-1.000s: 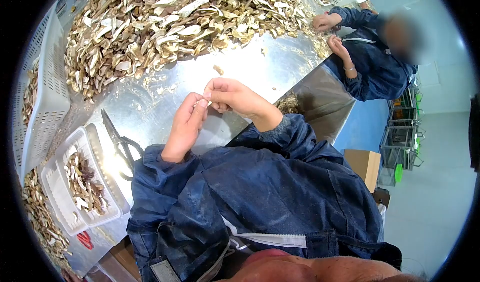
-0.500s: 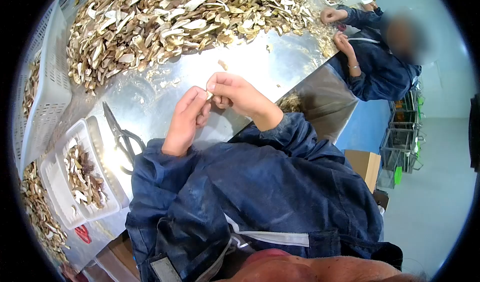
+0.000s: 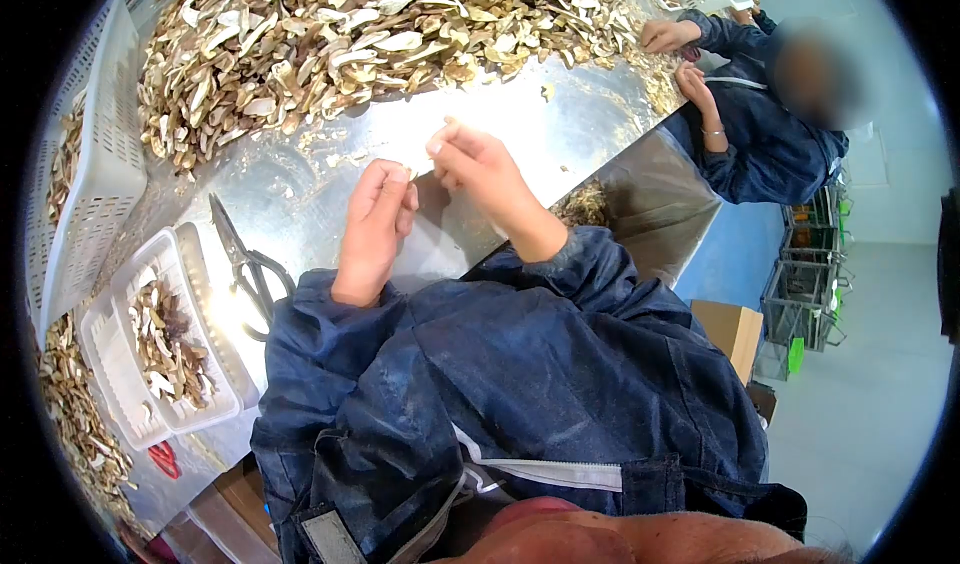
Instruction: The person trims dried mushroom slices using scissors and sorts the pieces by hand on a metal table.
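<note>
Our left hand [image 3: 372, 226] presses its fingers together; our right hand [image 3: 482, 172], we cannot tell. Lower-left tray [image 3: 120, 386] holds slices [image 3: 166, 349]; upper-centre heap [image 3: 380, 39] seems unfinished.

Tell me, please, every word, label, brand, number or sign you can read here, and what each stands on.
There is no text I can read.
The pale patch on the dark blue jacket, the cardboard box and the scissors show no legible lettering; any marks would be too small to read.
</note>
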`<state>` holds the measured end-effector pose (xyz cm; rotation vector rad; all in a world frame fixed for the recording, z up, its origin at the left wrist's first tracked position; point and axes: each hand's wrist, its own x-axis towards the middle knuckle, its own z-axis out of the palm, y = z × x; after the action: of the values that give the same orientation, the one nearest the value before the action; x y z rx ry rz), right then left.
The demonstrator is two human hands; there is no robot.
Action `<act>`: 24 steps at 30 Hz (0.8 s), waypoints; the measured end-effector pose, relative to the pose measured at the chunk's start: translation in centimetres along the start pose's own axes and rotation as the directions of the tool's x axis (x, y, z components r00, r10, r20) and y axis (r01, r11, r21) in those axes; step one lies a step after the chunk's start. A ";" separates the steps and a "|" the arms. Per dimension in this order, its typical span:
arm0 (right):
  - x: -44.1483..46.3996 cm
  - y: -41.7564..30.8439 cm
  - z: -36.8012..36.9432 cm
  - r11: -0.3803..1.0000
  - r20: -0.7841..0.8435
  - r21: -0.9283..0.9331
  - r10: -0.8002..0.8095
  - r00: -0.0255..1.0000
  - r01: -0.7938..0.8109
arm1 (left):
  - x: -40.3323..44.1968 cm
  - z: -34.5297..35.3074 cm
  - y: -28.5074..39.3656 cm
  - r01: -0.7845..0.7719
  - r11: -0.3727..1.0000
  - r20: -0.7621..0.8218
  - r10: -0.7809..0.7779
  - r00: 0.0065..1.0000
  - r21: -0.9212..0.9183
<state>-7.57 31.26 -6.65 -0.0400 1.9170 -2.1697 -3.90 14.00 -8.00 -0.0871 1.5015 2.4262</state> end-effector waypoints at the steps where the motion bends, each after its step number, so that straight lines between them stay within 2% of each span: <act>1: 0.3 0.2 -0.9 0.994 -0.045 -0.093 -0.053 0.998 0.049 | 0.0 0.0 0.1 0.002 1.000 -0.004 -0.002 1.000 0.010; 2: 0.7 0.1 -2.1 0.959 -0.051 -0.265 -0.114 0.992 0.097 | 0.0 0.0 0.3 0.004 1.000 -0.007 -0.004 1.000 0.019; 4: 0.8 -1.2 -3.9 0.796 -0.033 -0.581 -0.234 0.972 0.172 | 0.0 0.1 0.5 0.025 1.000 -0.011 -0.025 1.000 0.011; 5: 0.4 -2.2 -4.4 0.557 -0.072 -0.825 -0.266 0.961 0.092 | 0.0 0.2 0.5 0.045 0.999 -0.010 -0.045 0.999 -0.003; 8: -0.3 -2.6 -4.6 0.209 -0.116 -0.977 -0.389 0.914 -0.036 | 0.3 0.0 0.1 0.083 0.992 -0.004 -0.083 0.997 -0.096; 9: -0.2 -2.0 -4.3 0.252 -0.133 -0.968 -0.437 0.890 -0.021 | 0.4 -0.1 0.1 0.090 0.987 -0.004 -0.091 0.996 -0.135; 12: 0.6 -0.7 -3.1 0.275 0.067 -0.930 -0.531 0.845 0.246 | 0.7 -0.6 0.3 0.108 0.979 0.067 -0.098 0.993 -0.175; 13: 1.1 0.0 -2.8 0.254 0.136 -0.905 -0.589 0.797 0.342 | 0.6 -0.4 0.4 0.123 0.970 0.056 -0.114 0.992 -0.209; 16: 1.8 0.9 -3.6 0.199 0.186 -0.917 -0.556 0.810 0.346 | 0.3 -0.2 0.8 0.133 0.952 0.031 -0.130 0.991 -0.277; 17: 1.9 1.0 -4.3 0.231 0.159 -0.914 -0.552 0.818 0.333 | 0.3 -0.3 0.6 0.123 0.953 0.029 -0.120 0.992 -0.276; 20: 2.5 1.2 -8.4 0.108 0.089 -0.979 -0.544 0.834 0.175 | 0.3 -0.4 0.3 0.117 0.964 0.026 -0.114 0.993 -0.237; 21: 2.7 0.6 -9.2 0.059 0.029 -0.995 -0.576 0.817 0.077 | 0.3 -0.4 0.2 0.119 0.969 0.028 -0.116 0.993 -0.215; 24: 3.8 -0.7 -9.8 0.189 -0.024 -0.973 -0.647 0.762 0.131 | 0.5 -1.2 -0.5 0.158 0.941 0.118 -0.128 0.985 -0.298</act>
<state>-13.13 40.14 -7.87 -0.3363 3.5689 -0.7730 -4.36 13.21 -9.10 -0.1350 1.0295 2.4847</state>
